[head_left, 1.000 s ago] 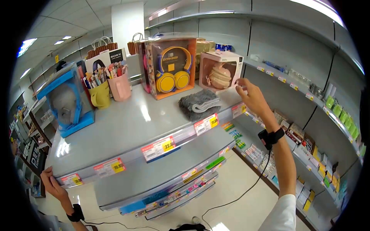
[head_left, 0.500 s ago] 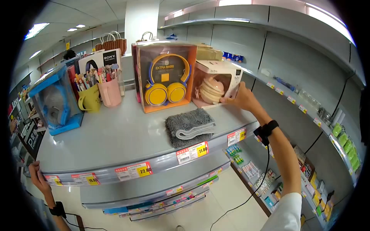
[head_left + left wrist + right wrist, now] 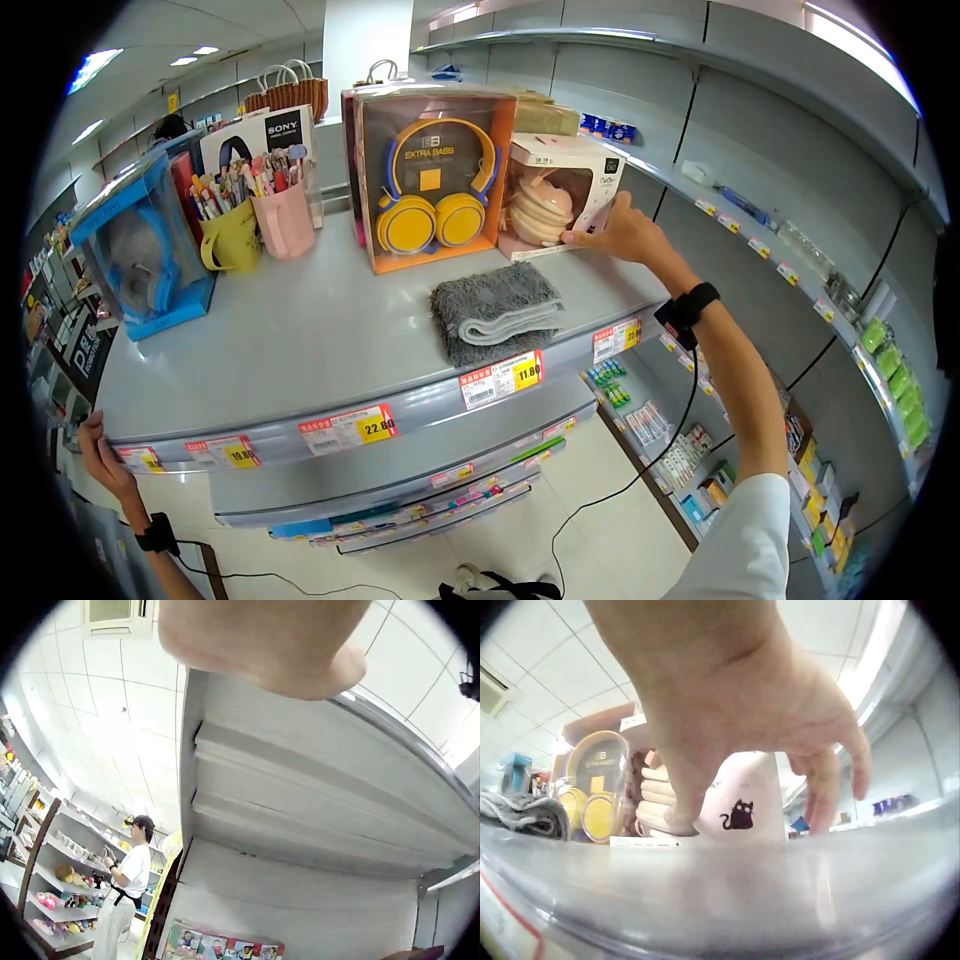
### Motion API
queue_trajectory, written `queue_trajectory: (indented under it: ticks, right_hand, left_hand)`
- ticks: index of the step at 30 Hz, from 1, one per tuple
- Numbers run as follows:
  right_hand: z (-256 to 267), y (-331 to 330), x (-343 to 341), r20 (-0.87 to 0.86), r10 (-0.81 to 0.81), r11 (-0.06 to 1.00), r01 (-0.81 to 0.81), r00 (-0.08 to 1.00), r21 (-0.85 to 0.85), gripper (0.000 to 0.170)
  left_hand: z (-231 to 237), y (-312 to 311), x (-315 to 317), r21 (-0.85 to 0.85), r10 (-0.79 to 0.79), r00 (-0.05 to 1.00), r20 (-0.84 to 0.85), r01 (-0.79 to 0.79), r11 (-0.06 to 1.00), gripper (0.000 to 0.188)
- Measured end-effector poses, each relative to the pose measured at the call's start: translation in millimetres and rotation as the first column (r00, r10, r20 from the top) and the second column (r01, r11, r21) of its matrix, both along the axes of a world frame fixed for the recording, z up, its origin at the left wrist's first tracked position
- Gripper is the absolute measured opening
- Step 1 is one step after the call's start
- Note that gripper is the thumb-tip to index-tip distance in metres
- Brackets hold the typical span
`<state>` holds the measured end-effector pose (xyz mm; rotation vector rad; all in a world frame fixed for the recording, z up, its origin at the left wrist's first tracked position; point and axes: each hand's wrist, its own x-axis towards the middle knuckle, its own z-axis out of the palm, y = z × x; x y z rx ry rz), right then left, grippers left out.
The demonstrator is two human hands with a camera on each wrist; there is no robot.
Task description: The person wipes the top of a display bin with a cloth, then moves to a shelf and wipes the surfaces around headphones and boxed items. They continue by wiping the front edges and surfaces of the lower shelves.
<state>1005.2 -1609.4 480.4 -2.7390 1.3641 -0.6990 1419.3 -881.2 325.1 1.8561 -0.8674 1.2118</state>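
Observation:
My right hand (image 3: pixel 635 230) is at the right side of a boxed pair of pink headphones (image 3: pixel 540 215) on the top shelf (image 3: pixel 300 350). Its thumb touches the front lower part of the box, while the fingers spread along the side and far edge. In the right wrist view, the box's white side (image 3: pixel 742 802) carries a black cat print between thumb and fingers. My left hand (image 3: pixel 105 465) rests at the shelf's left front corner; its fingertips are partly hidden. Beside the pink box stands a box of yellow headphones (image 3: pixel 435 190), with a folded grey towel (image 3: pixel 495 315) before it.
Blue boxed headphones (image 3: pixel 150 250), a yellow-green mug (image 3: pixel 232 240) and a pink mug (image 3: pixel 285 220), both with pens, stand at the left. Price tags (image 3: pixel 350 430) line the front edge. More shelving (image 3: pixel 800 270) rises at the right. Another person (image 3: pixel 131 877) stands in the background.
My right hand has moved in against the pink headphone box, thumb now at its front. The box has turned slightly and sits closer to the yellow headphones. My left hand stays at the corner.

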Motion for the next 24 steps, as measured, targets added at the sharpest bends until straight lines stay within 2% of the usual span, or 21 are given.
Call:
queue_trajectory:
  ticks: [1, 3, 4, 5, 6, 8, 10, 11, 13, 17, 20, 23, 24]
  right_hand:
    - [0.4, 5.2, -5.6, -0.009, 0.001, 1.0, -0.001, 1.0, 0.004, 0.11]
    - [14.4, 40.9, -21.5, -0.2, -0.084, 0.982, 0.047, 0.976, -0.181, 0.09]
    - [13.8, 56.6, -23.7, -0.214, -0.075, 0.982, 0.035, 0.974, -0.186, 0.09]
    - [8.2, 76.5, -24.9, -0.149, 0.172, 0.949, -0.205, 0.974, -0.239, 0.077]
    - [2.9, 96.9, -26.5, -0.089, 0.407, 0.859, -0.414, 0.909, -0.301, 0.064]
    - [-9.2, 149.8, -10.0, -0.034, 0.686, 0.705, -0.675, 0.727, -0.217, 0.053]
    - [-34.3, 180.0, 3.3, -0.016, 0.852, 0.493, -0.813, 0.523, -0.308, 0.065]
    - [-38.7, 184.4, 4.9, -0.01, 0.85, 0.499, -0.811, 0.527, -0.307, 0.065]
    - [-41.6, 186.4, 4.9, -0.064, 0.797, 0.566, -0.779, 0.601, -0.268, 0.073]
    - [-44.9, 163.7, -10.3, -0.094, 0.785, 0.576, -0.776, 0.613, -0.256, 0.075]
    - [-40.2, 133.8, -31.9, -0.081, 0.726, 0.666, -0.727, 0.683, -0.168, 0.067]
    - [-30.4, 101.5, -59.7, -0.053, 0.638, 0.766, -0.64, 0.768, -0.066, 0.057]
    - [-27.8, 86.7, -69.7, -0.056, 0.639, 0.764, -0.642, 0.767, -0.064, 0.057]
  left_hand:
    - [0.6, -1.0, 1.4, 0.0, 0.001, 1.0, 0.027, -0.001, 1.0, 0.03]
    - [-4.7, 5.0, 5.1, -0.002, 0.016, 1.0, 0.025, -0.016, 1.0, 0.03]
    - [-6.2, 6.8, 4.5, -0.006, 0.025, 1.0, 0.011, -0.025, 1.0, 0.03]
    - [-5.0, 6.9, 2.5, 0.019, 0.046, 0.999, 0.014, -0.047, 0.999, 0.03]
    - [-3.3, 6.0, 2.6, 0.045, 0.057, 0.998, 0.026, -0.058, 0.997, 0.03]
    - [-5.4, 10.7, 8.4, 0.074, 0.022, 1.0, 0.012, -0.023, 0.997, 0.03]
    - [-5.8, 10.4, 10.5, 0.029, 0.053, 0.998, 0.032, -0.054, 0.998, 0.03]
    - [-3.9, 9.7, 8.4, 0.048, 0.057, 0.998, 0.034, -0.059, 0.997, 0.03]
    - [-0.4, 8.2, 4.5, 0.056, 0.062, 0.997, 0.038, -0.064, 0.996, 0.029]
    - [-3.9, 9.7, 6.3, 0.038, 0.052, 0.999, -0.004, -0.051, 0.998, 0.028]
    - [-1.9, -1.8, -1.4, -0.037, 0.032, 0.999, 0.008, -0.031, 0.999, 0.028]
    - [-2.0, -2.9, -4.2, -0.024, 0.008, 1.0, -0.015, -0.009, 1.0, 0.029]
    - [-4.3, -1.8, -2.5, -0.025, 0.011, 1.0, -0.019, -0.011, 1.0, 0.029]
